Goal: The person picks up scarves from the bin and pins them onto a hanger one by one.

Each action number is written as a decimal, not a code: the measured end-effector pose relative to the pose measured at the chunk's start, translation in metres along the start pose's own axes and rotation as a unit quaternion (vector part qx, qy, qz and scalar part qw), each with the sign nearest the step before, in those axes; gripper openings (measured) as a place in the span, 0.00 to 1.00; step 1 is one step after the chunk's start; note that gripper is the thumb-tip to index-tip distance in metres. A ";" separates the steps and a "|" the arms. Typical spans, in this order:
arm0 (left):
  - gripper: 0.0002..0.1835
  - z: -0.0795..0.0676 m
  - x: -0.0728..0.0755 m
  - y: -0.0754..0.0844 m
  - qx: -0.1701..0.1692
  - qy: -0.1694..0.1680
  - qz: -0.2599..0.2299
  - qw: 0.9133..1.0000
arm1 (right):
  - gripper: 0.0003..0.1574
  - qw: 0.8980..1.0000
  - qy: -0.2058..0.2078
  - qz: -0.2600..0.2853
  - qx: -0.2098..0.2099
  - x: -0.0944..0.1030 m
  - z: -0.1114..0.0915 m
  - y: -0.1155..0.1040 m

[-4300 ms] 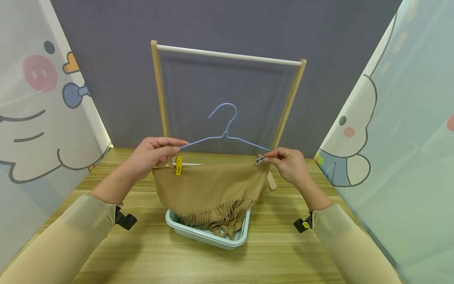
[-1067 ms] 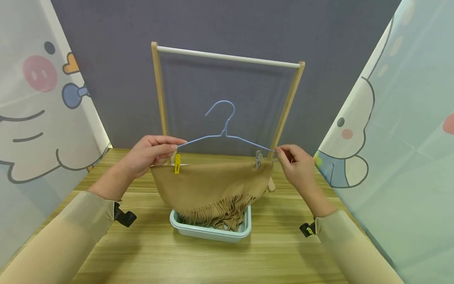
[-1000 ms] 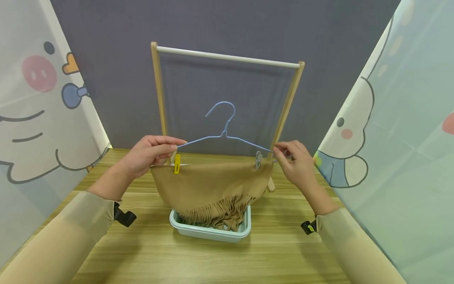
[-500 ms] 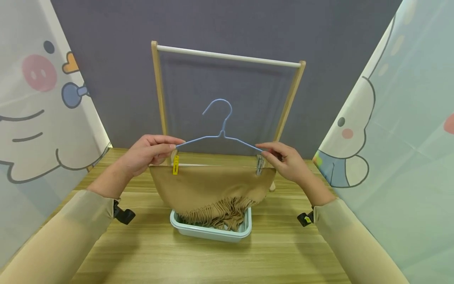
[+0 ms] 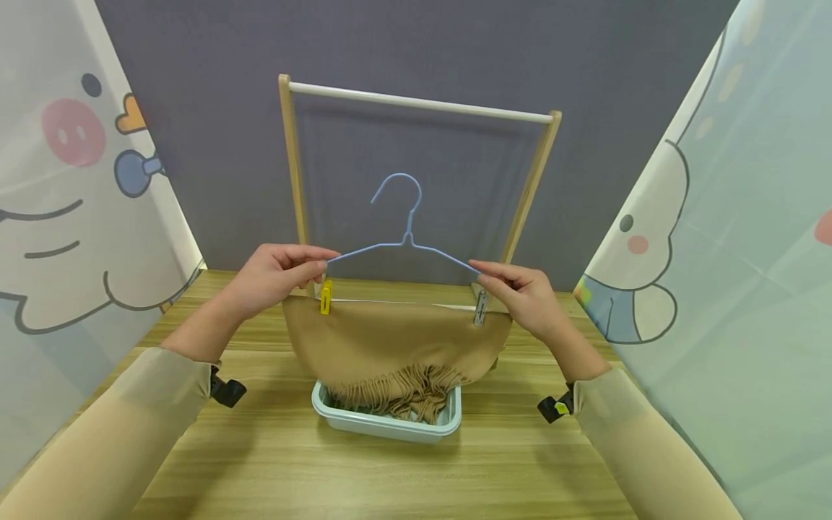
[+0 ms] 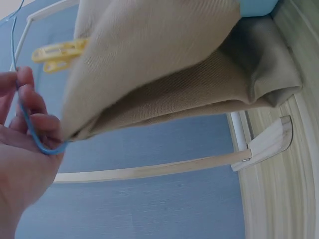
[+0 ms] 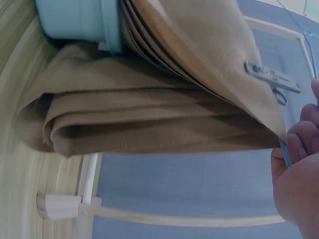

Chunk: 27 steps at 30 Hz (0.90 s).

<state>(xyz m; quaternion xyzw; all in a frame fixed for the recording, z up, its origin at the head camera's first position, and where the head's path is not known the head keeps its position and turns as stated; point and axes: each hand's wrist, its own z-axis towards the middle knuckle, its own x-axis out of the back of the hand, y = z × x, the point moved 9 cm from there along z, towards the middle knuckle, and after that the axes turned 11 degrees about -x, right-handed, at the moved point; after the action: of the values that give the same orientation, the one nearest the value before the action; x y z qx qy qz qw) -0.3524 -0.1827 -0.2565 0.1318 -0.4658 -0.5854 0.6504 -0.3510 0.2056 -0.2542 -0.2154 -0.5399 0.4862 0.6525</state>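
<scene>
A blue wire hanger is held upright in the head view, a hand at each shoulder. My left hand pinches its left arm between thumb and fingers; my right hand pinches the right arm. A tan fringed scarf is folded over the hanger's lower bar, which it hides. Near its left end sits a yellow clothespin, and a grey clothespin is clipped near the right end. Both wrist views show the scarf's layered folds hanging down behind toward the table.
Beneath the scarf's fringe stands a pale blue plastic basin on the wood-grain table. Behind the hanger rises a wooden rack with a white top rod. Printed cartoon panels flank both sides, with a grey wall at the back.
My right hand has let go of the grey clothespin, which now grips the scarf, and has shifted to the hanger's right arm. The hanger has risen slightly with the scarf.
</scene>
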 end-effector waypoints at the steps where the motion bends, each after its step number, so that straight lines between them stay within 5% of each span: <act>1: 0.14 0.000 0.001 0.001 0.001 0.003 0.020 1.000 | 0.19 1.000 0.002 0.006 -0.008 0.001 0.000 0.000; 11: 0.16 -0.001 0.011 0.015 -0.085 0.063 0.128 0.986 | 0.20 0.997 0.051 0.031 -0.047 0.013 0.001 -0.007; 18: 0.13 -0.008 0.018 0.020 -0.101 0.128 0.109 0.980 | 0.21 0.993 0.080 0.055 -0.060 0.026 0.002 -0.012; 27: 0.11 -0.012 -0.005 0.007 -0.062 0.044 0.114 0.991 | 0.16 0.985 0.130 0.110 -0.036 0.048 0.009 -0.024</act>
<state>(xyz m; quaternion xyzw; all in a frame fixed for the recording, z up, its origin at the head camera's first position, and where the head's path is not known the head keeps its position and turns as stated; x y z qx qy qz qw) -0.3381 -0.1808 -0.2604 0.0632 -0.4115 -0.5288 0.7397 -0.3519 0.2343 -0.2081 -0.3581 -0.4408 0.5036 0.6510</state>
